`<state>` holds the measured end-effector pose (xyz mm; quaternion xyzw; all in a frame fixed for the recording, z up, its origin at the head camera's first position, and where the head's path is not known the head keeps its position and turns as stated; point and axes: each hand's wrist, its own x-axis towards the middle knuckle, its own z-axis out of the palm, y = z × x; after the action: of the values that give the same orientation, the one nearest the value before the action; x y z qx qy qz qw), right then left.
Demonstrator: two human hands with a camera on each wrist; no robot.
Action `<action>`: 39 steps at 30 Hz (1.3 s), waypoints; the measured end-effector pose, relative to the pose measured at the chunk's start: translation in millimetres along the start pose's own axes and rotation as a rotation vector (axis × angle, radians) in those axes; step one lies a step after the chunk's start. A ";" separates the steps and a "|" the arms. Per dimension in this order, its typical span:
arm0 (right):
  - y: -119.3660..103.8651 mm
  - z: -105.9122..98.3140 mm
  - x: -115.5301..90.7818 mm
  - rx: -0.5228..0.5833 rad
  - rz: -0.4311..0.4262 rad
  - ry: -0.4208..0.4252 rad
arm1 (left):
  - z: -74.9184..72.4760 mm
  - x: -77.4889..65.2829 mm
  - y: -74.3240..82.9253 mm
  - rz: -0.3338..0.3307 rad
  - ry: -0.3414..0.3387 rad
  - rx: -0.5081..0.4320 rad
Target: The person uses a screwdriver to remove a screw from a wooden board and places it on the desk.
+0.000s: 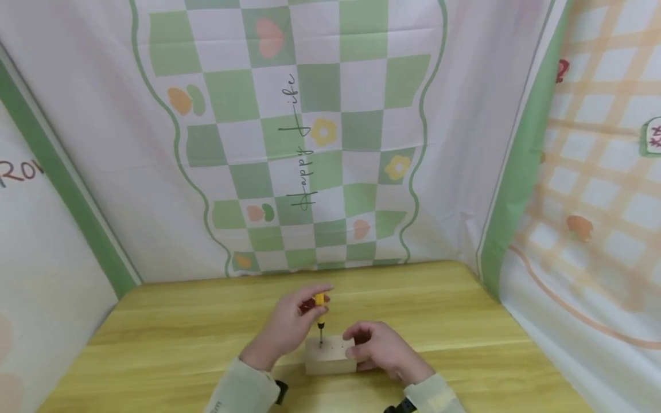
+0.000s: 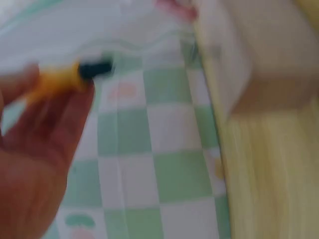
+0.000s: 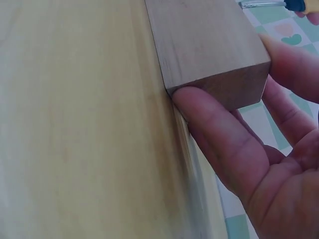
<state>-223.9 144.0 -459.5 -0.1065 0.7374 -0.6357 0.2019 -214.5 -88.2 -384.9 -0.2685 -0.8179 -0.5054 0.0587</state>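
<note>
A pale wooden block (image 1: 330, 364) lies on the table, with small dark spots on its top face. My left hand (image 1: 286, 324) holds a yellow-handled screwdriver (image 1: 321, 314) upright over the block's left part. Its thin shaft points down, the tip right at a dark spot on the top. In the left wrist view the yellow handle (image 2: 55, 82) with its black collar is blurred between thumb and fingers. My right hand (image 1: 384, 350) grips the block's right end. The right wrist view shows its thumb and fingers around the end of the wooden block (image 3: 214, 40).
The wood-grain table (image 1: 206, 327) extends around the block on all sides. Behind it hangs a cloth (image 1: 320, 86) with green and white checks. Another cloth (image 1: 594, 172), orange and white, hangs at the right, and a white one (image 1: 46, 241) at the left.
</note>
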 end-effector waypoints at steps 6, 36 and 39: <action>1.2 -3.4 -0.6 0.008 -0.008 -0.006 | -19.5 5.4 -10.1 -0.035 -0.194 -0.173; 0.9 -1.0 -3.6 0.011 -0.043 -0.092 | -10.6 0.8 -2.7 -0.023 -0.108 -0.054; -0.4 0.7 -4.4 -0.004 -0.046 -0.066 | -8.2 0.0 -2.1 0.001 -0.072 -0.026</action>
<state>-219.7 145.2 -458.5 -0.1448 0.7290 -0.6347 0.2115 -216.9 -96.0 -382.6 -0.2878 -0.8127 -0.5060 0.0260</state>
